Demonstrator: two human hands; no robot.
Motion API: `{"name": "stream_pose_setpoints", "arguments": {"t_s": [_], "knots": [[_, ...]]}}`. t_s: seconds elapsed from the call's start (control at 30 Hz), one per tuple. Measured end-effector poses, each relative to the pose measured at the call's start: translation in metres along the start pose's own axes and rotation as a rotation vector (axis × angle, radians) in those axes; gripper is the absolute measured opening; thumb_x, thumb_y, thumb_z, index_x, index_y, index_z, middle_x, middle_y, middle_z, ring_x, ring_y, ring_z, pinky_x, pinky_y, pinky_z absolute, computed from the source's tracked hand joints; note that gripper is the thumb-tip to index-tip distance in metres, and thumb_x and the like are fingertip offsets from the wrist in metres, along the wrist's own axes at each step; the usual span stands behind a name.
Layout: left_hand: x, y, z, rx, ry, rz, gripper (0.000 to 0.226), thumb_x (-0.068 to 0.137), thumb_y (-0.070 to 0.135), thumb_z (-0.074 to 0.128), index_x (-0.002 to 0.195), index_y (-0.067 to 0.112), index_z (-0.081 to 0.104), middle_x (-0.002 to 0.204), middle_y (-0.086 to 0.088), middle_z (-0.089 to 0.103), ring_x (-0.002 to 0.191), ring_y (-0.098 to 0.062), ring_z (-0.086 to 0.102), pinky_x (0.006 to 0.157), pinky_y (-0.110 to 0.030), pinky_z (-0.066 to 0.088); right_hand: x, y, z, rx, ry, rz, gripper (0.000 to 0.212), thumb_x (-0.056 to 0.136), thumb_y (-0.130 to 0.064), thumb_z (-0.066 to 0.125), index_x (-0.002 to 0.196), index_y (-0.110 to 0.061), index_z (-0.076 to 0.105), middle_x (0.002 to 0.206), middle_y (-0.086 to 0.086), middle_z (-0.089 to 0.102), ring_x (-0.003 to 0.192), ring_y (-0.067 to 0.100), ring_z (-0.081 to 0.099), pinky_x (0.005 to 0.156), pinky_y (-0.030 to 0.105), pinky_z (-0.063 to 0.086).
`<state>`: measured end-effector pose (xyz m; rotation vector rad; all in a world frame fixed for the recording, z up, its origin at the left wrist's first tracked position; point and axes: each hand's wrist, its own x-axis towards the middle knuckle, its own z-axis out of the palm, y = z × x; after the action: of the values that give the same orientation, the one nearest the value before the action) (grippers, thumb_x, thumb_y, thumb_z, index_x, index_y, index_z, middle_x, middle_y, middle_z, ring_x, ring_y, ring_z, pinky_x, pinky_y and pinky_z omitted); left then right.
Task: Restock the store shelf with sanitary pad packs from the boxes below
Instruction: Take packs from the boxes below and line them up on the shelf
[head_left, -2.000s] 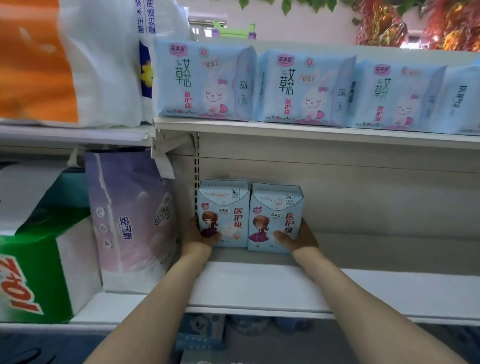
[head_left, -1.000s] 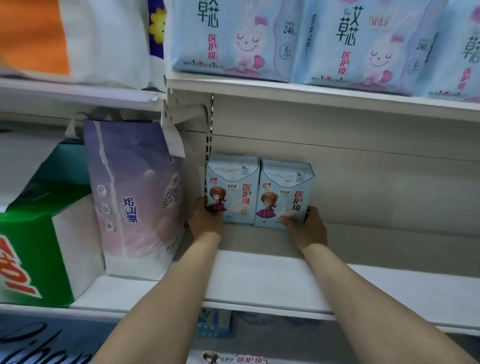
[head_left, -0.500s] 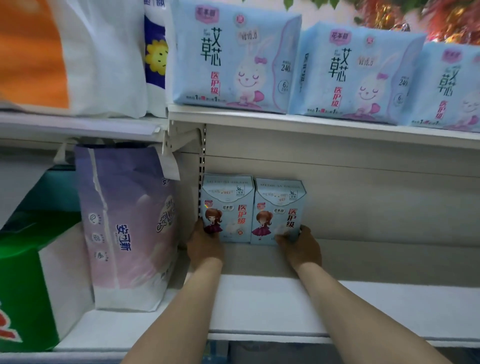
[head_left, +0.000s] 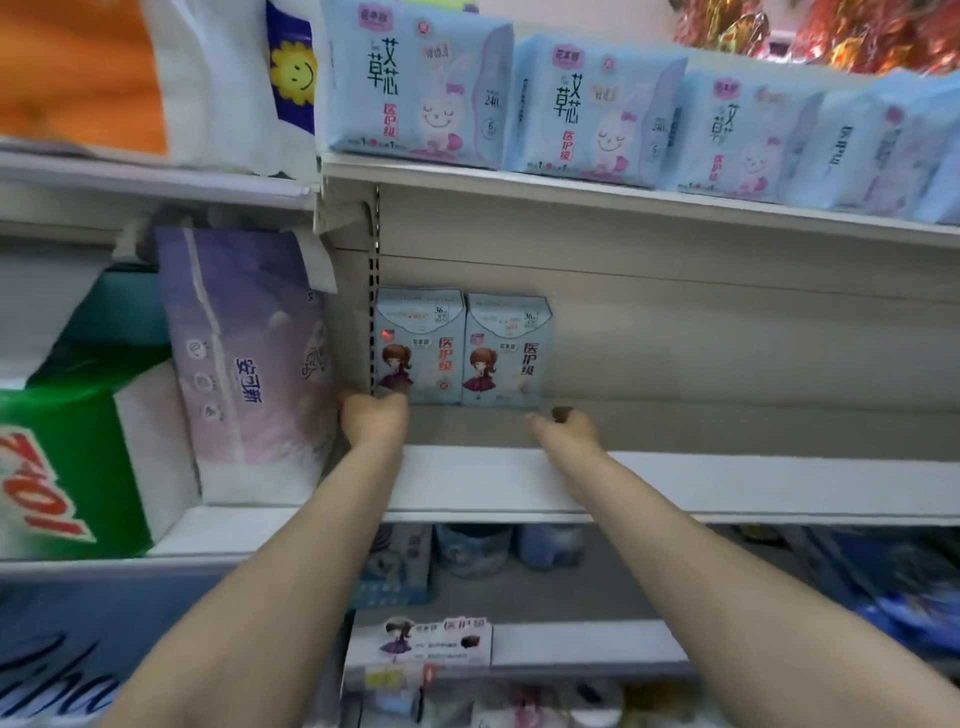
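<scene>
Both bare forearms reach up and forward from the bottom of the view onto the middle shelf (head_left: 727, 483). The left hand (head_left: 373, 419) sits at the lower left corner of the left pad pack (head_left: 418, 347), knuckles toward the camera, fingers curled inward; its fingertips touch or nearly touch the pack's bottom edge, but whether they actually grip it cannot be told. The right hand (head_left: 563, 429) lies on the shelf just below and to the right of the right pad pack (head_left: 506, 352), palm down, fingers loosely bent and holding nothing, a small gap separating it from the pack.

The two packs stand upright, side by side and touching, pushed to the back panel at the left end of the shelf, next to the slotted upright. Left of that upright leans a purple tissue bag (head_left: 244, 358), with a green and white package (head_left: 78, 457) beside it. On the shelf above lies a row of larger pale blue packs (head_left: 421, 93) with a rabbit printed on them. Below, between the arms, a box (head_left: 421, 644) with the same girl picture shows, somewhat blurred.
</scene>
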<state>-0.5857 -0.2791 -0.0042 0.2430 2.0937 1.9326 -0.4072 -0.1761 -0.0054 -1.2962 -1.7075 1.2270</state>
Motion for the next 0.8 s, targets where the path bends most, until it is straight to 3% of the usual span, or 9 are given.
{"name": "stream_pose_setpoints", "arguments": {"t_s": [0.1,0.17,0.3,0.37,0.53,0.8], "knots": [[-0.055,-0.006,-0.006,-0.152,-0.03,0.087,0.062,0.088,0.026,0.073,0.14,0.005,0.045,0.138,-0.012,0.055,0.124,-0.03,0.054,0.097,-0.031,0.041,-0.03,0.01,-0.011,-0.013,-0.049,-0.033,0.062,0.095,-0.035,0.066,0.147,-0.009,0.045,0.148,0.008,0.051,0.134,0.029,0.048,0.103,0.031,0.038],[-0.085,-0.013,-0.007,-0.221,-0.053,0.092,0.066,0.089,0.029,0.073,0.144,0.009,0.044,0.141,-0.009,0.052,0.127,-0.028,0.052,0.103,-0.031,0.04,-0.049,0.017,-0.019,-0.013,-0.066,-0.05,0.06,0.095,-0.035,0.065,0.147,-0.01,0.047,0.149,0.007,0.05,0.135,0.028,0.047,0.106,0.031,0.037],[-0.135,-0.039,-0.008,-0.297,-0.093,0.007,0.058,0.084,0.036,0.075,0.134,0.017,0.051,0.13,-0.011,0.06,0.119,-0.031,0.059,0.106,-0.048,0.047,-0.08,0.037,-0.038,0.038,-0.115,-0.094,0.05,0.094,-0.033,0.065,0.139,-0.013,0.054,0.141,0.004,0.055,0.127,0.024,0.053,0.101,0.028,0.041],[-0.16,-0.055,-0.01,-0.343,-0.102,-0.014,0.054,0.085,0.034,0.076,0.132,0.019,0.053,0.127,-0.011,0.062,0.114,-0.028,0.062,0.103,-0.046,0.05,-0.093,0.049,-0.044,0.086,-0.133,-0.11,0.043,0.091,-0.032,0.067,0.131,-0.017,0.059,0.134,0.002,0.06,0.119,0.022,0.057,0.105,0.036,0.047],[-0.213,-0.092,-0.006,-0.335,-0.108,-0.02,0.047,0.086,0.034,0.075,0.127,0.02,0.056,0.125,-0.005,0.063,0.11,-0.019,0.062,0.099,-0.043,0.053,-0.116,0.082,-0.064,0.183,-0.197,-0.118,0.029,0.09,-0.025,0.069,0.118,-0.018,0.064,0.112,0.0,0.066,0.107,0.019,0.063,0.098,0.045,0.054],[-0.277,-0.174,0.007,-0.26,-0.086,-0.215,0.043,0.087,0.032,0.076,0.123,0.02,0.057,0.126,-0.009,0.062,0.102,-0.016,0.06,0.085,-0.036,0.054,-0.135,0.176,-0.095,0.066,-0.353,0.02,0.027,0.091,-0.029,0.067,0.117,-0.022,0.063,0.112,-0.004,0.065,0.106,0.018,0.062,0.097,0.044,0.054]]}}
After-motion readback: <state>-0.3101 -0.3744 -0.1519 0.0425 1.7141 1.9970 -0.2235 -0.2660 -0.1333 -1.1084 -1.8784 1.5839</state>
